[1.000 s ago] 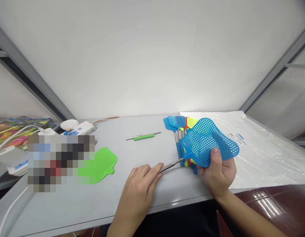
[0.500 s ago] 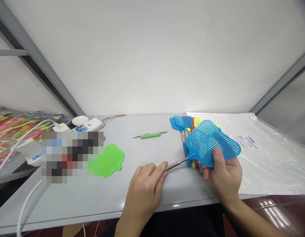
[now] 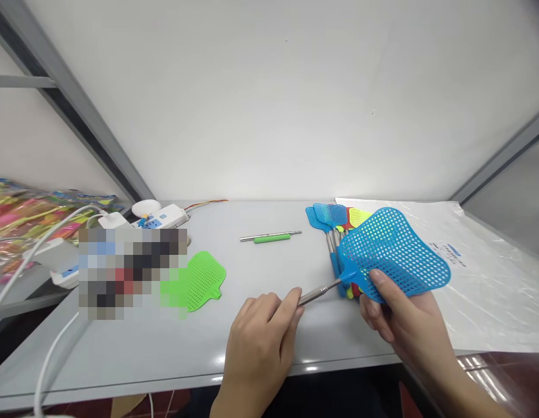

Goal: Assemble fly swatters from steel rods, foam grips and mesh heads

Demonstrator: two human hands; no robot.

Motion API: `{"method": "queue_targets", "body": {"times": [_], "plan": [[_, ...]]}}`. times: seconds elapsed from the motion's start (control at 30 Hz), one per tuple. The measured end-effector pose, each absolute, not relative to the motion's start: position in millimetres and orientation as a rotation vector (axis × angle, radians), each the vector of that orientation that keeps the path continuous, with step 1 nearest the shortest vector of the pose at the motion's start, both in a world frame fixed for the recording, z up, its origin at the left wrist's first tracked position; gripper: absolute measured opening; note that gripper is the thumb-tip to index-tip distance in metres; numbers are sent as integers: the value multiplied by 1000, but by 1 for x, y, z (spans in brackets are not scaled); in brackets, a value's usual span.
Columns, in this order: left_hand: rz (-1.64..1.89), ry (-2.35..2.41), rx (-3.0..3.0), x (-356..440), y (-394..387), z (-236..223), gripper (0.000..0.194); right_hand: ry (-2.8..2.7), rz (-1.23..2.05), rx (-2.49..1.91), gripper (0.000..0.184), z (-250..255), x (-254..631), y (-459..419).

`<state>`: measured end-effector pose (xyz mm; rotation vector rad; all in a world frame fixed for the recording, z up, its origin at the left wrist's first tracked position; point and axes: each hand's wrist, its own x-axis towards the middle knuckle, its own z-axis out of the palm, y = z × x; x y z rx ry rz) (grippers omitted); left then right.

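A blue fly swatter with a perforated head and a metal rod is held between my hands above the table. My left hand is closed around the rod, hiding the handle end. On the near edge of the head, my right hand pinches the mesh with the thumb on top. Behind it lies a pile of fly swatters with blue, red and yellow heads, partly covered by the held one. A loose green swatter head rests to the left. Farther back are a metal rod and a green handle.
White plastic packaging with a printed label covers the table's right side. At the left are a power strip, a white cable and a pixelated patch. Colourful bagged items sit beyond the table's left edge. A pale wall stands behind.
The view has shifted slightly, moving the table items rightward in the picture. My right hand has moved its grip toward the neck of the blue swatter's head; my left hand still holds the rod.
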<state>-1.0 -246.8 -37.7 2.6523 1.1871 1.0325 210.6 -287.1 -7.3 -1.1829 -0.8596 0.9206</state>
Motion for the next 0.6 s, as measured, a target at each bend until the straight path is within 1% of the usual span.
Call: {"method": "queue_targets", "body": {"times": [0.17, 0.33, 0.47, 0.6], "plan": [[1032, 1163, 2714, -11, -247, -35, 29, -887, 1076, -1168, 43, -8, 210, -283], [982, 1137, 2750, -19, -249, -30, 29, -919, 993, -1257, 36, -5, 214, -285], [965, 1128, 2768, -20, -249, -25, 26, -926, 1118, -1222, 40, -2, 214, -286], [875, 1208, 2807, -21, -246, -18, 27, -920, 1197, -1177, 42, -2, 215, -281]]}}
